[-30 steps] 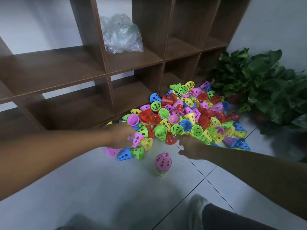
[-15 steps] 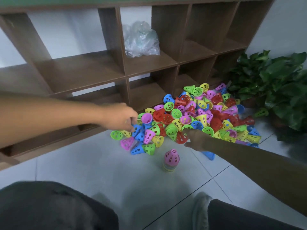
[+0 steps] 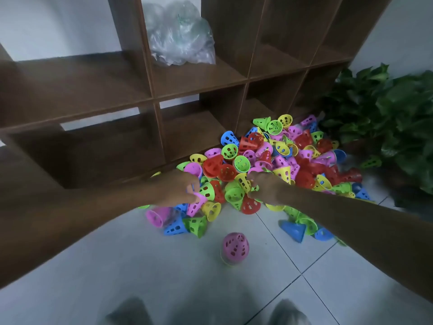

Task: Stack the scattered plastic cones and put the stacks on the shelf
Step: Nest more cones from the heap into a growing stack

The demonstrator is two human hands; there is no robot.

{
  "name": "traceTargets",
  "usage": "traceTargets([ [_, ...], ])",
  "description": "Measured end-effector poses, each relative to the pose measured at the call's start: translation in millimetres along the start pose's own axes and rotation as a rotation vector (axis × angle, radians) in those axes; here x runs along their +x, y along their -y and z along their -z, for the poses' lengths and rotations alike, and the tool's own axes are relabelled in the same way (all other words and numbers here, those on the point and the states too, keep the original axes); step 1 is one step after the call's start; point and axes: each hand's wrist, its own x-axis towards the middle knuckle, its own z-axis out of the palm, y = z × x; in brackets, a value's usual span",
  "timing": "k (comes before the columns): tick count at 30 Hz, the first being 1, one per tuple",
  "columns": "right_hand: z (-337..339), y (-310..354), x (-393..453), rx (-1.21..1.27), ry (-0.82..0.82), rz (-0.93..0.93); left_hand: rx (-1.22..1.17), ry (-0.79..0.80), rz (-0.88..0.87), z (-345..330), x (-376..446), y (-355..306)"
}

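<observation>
Reaching deeper into cone pile [image 3: 269, 165] than before; left hand [image 3: 178, 191] pinching pink cone [image 3: 195, 204], right hand [image 3: 264, 186] grip unclear; risking knocking short stack [image 3: 235, 248] nearby

Both hands reach into the cone pile [image 3: 269, 165] on the floor [image 3: 117, 266] against the shelf [image 3: 199, 78]; the left hand [image 3: 178, 188] curls round a pink cone [image 3: 196, 202], the right hand [image 3: 264, 186] grasps among green and yellow cones. A short stack [image 3: 235, 248] stands apart nearer the person, a bag [image 3: 180, 36] sits on the shelf, a plant [image 3: 386, 118] stands at right
</observation>
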Motion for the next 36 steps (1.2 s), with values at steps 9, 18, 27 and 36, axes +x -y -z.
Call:
traceTargets([
  [9, -67.9, -1.4, 69.1, 0.032, 0.053, -0.082, -0.173, -0.091, 0.13, -68.7, 69.0, 62.7],
  [18, -114.0, 2.6, 72.9, -0.115, -0.057, -0.072, -0.091, 0.061, 0.084, -87.0, 38.3, 77.4],
  [27, -111.4, 6.1, 79.0, -0.048, -0.154, -0.097, -0.119, -0.003, 0.162, -94.8, 50.4, 64.6],
  [36, -104.6, -0.1, 73.1, 0.227, -0.19, -0.058, -0.149, -0.235, 0.366, -158.9, 95.8, 47.9],
])
